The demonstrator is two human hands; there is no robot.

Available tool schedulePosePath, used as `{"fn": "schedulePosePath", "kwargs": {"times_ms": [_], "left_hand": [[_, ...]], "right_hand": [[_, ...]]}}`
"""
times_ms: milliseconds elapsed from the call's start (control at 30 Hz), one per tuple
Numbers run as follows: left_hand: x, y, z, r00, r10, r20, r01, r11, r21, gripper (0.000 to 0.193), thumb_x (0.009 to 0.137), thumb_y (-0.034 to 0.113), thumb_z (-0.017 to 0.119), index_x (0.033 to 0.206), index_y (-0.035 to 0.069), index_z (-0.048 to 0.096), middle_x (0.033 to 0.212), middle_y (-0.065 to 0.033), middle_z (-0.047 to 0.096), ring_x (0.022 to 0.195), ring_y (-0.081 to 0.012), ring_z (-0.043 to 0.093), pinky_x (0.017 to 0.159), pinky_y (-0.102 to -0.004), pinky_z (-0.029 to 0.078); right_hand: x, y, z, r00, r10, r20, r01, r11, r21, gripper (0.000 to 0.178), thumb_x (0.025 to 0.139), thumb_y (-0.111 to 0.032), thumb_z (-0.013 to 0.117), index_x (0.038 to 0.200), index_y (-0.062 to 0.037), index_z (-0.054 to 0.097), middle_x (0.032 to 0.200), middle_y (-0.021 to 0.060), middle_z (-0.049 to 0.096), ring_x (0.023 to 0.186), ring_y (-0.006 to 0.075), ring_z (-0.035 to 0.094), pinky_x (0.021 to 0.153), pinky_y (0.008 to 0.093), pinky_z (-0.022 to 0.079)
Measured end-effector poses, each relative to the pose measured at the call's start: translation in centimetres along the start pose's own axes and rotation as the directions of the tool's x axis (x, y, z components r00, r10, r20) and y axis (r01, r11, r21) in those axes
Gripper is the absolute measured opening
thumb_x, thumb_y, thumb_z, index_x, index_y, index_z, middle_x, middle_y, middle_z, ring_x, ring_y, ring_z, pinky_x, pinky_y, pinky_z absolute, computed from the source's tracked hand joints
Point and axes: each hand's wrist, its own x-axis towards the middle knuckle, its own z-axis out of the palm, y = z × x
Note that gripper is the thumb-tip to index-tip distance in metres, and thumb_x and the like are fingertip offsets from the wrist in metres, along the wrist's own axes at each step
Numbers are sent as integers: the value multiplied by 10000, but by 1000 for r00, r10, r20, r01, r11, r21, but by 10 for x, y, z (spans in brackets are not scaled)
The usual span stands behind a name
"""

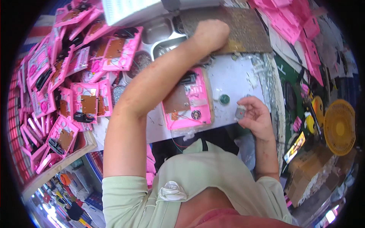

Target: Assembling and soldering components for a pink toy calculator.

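Head view: my left hand (211, 34) is fisted beyond the open pink case (187, 99), contents hidden; my right hand (254, 114) pinches 1 small grey part (240, 112) right of it. My forearm could nudge the case

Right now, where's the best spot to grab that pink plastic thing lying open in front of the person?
Probably by its long right edge, coming from the right. The pink plastic case lies flat and open, with a board, wires and a small round part inside, so the bare rim is safest. The left forearm crosses its left side.
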Motion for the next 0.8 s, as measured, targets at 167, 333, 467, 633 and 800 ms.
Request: {"fn": "schedulePosePath", "kwargs": {"times_ms": [167, 333, 467, 633, 800], "left_hand": [[-2, -6, 4, 995, 96, -37, -95, 995, 34, 181, 855, 146, 663, 930, 10, 756, 913, -179, 760, 858, -317, 761, 744, -426, 607], [1, -10, 14, 987, -27, -158, 19, 998, -54, 225, 789, 190, 689, 822, -31, 721, 886, -250, 730, 842, -439, 719, 765, -523, 567], [-2, -21, 1, 941, -90, -327, -15, 952, -306, 223, 792, 198, 682, 858, -11, 722, 860, -267, 706, 822, -418, 712, 755, -483, 569], [-63, 23, -62, 963, -158, -219, -49, 696, -716, 213, 832, 186, 713, 921, -8, 710, 865, -187, 755, 773, -320, 747, 716, -458, 577], [-172, 29, -76, 979, -203, -5, 67, 347, -936, 193, 885, 92, 761, 1028, -24, 703, 878, -50, 719, 781, -105, 686, 695, -240, 545]], "right_hand": [[-2, -6, 3, 1000, -1, -28, 0, 999, -52, 532, 801, 95, 763, 1301, 30, 593, 1051, 46, 637, 887, 72, 591, 724, 199, 494], [-13, -9, 3, 996, 4, -88, -9, 999, -51, 510, 815, 80, 751, 1298, 29, 596, 966, 28, 626, 828, 69, 594, 674, 195, 491], [-7, -8, 1, 981, 0, -193, -18, 996, -91, 469, 855, 48, 725, 1304, 31, 590, 891, 27, 616, 745, 76, 593, 643, 199, 483], [19, 9, -16, 962, -154, -226, -52, 708, -704, 379, 879, 8, 673, 1254, -35, 645, 834, 19, 646, 679, 78, 593, 628, 243, 487], [39, 10, -7, 986, -39, -160, -119, 501, -857, 364, 842, -9, 650, 1199, -80, 665, 735, 42, 630, 657, 131, 613, 639, 286, 502]]}}
